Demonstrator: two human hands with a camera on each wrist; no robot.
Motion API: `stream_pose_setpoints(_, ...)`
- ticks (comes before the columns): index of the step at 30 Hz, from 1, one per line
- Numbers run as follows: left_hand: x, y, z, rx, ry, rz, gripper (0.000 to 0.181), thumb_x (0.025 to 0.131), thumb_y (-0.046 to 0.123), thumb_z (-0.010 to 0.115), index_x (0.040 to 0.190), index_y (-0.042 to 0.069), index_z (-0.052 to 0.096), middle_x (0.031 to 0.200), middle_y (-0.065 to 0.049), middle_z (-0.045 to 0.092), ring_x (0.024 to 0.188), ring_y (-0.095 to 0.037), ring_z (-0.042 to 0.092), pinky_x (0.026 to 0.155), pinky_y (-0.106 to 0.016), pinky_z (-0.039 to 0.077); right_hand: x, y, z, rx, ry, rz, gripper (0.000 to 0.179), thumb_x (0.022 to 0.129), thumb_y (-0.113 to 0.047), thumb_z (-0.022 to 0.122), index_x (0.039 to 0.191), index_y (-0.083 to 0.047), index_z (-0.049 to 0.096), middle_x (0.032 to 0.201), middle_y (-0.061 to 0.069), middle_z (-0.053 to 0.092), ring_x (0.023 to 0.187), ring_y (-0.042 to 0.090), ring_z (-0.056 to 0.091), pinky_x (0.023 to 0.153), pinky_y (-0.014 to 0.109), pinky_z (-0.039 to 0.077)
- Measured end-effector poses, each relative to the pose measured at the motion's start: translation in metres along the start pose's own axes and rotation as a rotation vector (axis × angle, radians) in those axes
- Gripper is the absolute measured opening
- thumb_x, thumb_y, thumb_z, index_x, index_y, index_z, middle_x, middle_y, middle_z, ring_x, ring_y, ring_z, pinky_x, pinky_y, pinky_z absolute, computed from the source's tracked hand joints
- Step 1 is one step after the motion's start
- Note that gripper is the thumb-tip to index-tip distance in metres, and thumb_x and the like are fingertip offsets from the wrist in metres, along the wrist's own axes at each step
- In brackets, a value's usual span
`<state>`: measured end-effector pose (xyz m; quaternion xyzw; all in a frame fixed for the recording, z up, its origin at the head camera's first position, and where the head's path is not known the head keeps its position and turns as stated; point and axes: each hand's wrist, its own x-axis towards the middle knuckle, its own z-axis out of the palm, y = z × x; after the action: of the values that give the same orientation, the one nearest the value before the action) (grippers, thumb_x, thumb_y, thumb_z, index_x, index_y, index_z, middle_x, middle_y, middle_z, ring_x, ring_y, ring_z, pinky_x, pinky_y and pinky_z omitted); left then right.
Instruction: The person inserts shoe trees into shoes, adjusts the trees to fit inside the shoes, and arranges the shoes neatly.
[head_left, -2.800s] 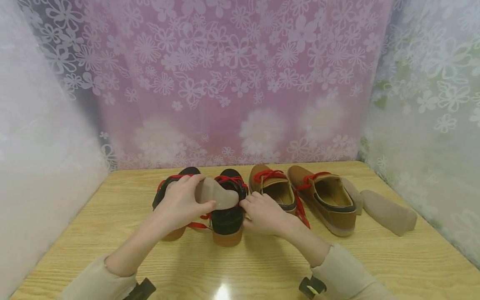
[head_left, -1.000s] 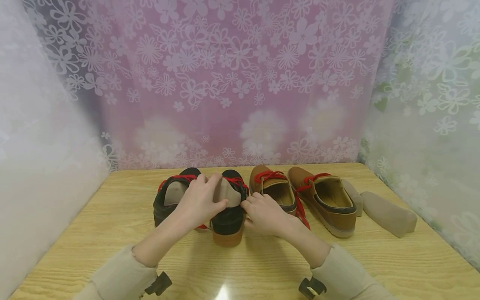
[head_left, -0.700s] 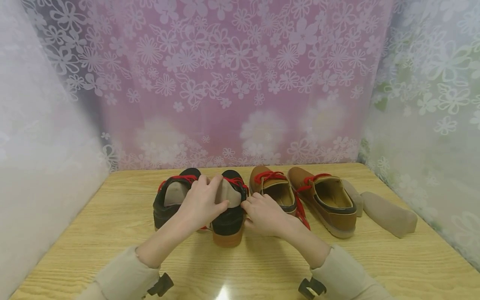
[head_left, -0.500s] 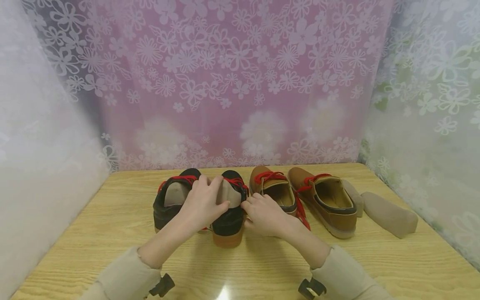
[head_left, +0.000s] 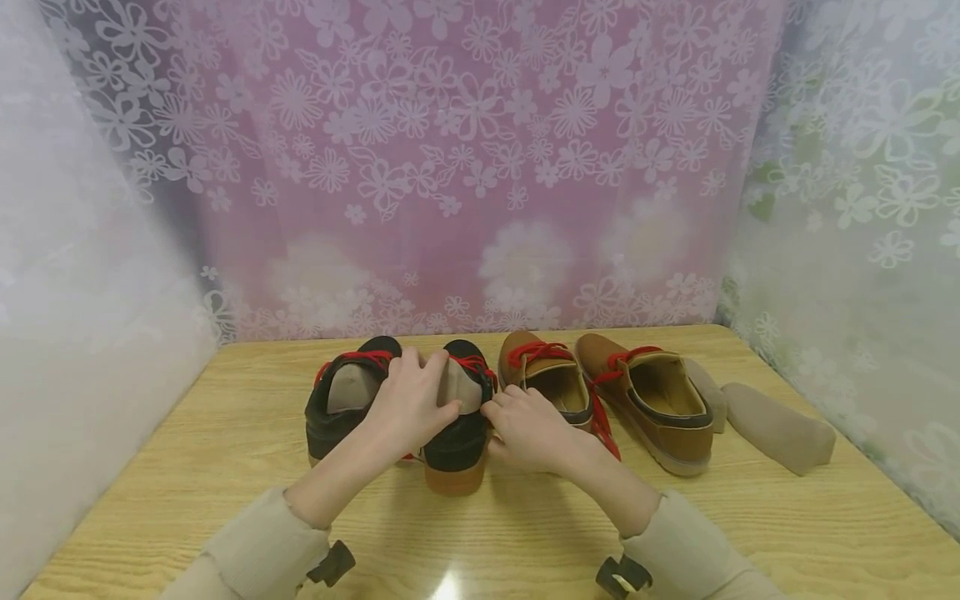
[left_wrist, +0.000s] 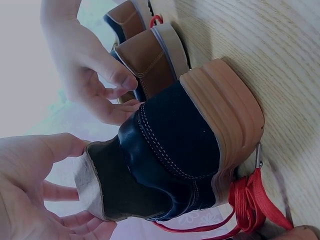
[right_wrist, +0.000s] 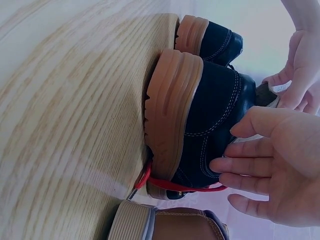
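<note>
My left hand (head_left: 408, 400) grips a thin beige shoe insert (head_left: 463, 390) between thumb and fingers. The insert sits in the opening of the right-hand black shoe (head_left: 456, 446), which has red laces and a tan sole. In the left wrist view the end of the insert (left_wrist: 90, 187) stands out past the heel collar, its front hidden inside the shoe. My right hand (head_left: 528, 427) holds the right side of that shoe's collar, fingers (right_wrist: 245, 165) against the upper. The left-hand black shoe (head_left: 330, 425) has another beige insert (head_left: 352, 387) in its opening.
Two brown shoes with red laces, a nearer one (head_left: 558, 387) and a farther one (head_left: 667, 400), stand to the right of my right hand. Two beige inserts lie beyond them, one (head_left: 780, 427) fully visible. A floral curtain (head_left: 480, 167) closes off the back of the wooden table (head_left: 225, 500).
Earlier, my left hand held the insert above and left of the right-hand black shoe. Since then the insert has gone down into its opening. My right hand has stayed put.
</note>
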<state>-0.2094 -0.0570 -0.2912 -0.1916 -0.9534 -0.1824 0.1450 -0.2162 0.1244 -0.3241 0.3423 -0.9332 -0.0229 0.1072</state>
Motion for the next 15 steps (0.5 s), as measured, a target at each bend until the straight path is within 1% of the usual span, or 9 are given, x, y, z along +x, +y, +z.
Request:
stream_pose_setpoints(4, 0.0013, 0.0, 0.0007, 0.005, -0.005, 0.004, 0.055, 0.078, 0.025, 0.072, 0.122, 0.001, 0.05, 0.096, -0.017, 0.043, 0.086, -0.035, 0.045, 0.067, -0.04, 0.046, -0.0005, 0.0001, -0.0007, 0.001, -0.004, 0.005, 0.015, 0.078, -0.019, 0.061, 0.089, -0.008, 0.062, 0.086, 0.002, 0.058, 0.08, 0.021, 0.05, 0.065, 0.034, 0.039)
stream_pose_setpoints(10, 0.0028, -0.0001, 0.001, 0.006, -0.021, 0.003, 0.057, 0.079, 0.025, 0.072, 0.125, 0.0, 0.049, 0.098, -0.018, 0.043, 0.087, -0.035, 0.046, 0.065, -0.039, 0.046, -0.0005, 0.0003, 0.0005, -0.008, -0.003, 0.003, 0.013, 0.078, -0.019, 0.061, 0.087, -0.009, 0.062, 0.085, 0.001, 0.058, 0.079, 0.02, 0.05, 0.065, 0.033, 0.039)
stream_pose_setpoints(15, 0.0046, 0.0018, 0.0012, 0.021, -0.04, 0.01, 0.058, 0.08, 0.025, 0.072, 0.129, 0.003, 0.048, 0.1, -0.018, 0.044, 0.087, -0.033, 0.045, 0.062, -0.038, 0.046, -0.0013, -0.0001, -0.0001, -0.011, 0.005, -0.002, 0.013, 0.078, -0.019, 0.061, 0.087, -0.009, 0.062, 0.084, 0.001, 0.058, 0.078, 0.02, 0.05, 0.065, 0.033, 0.039)
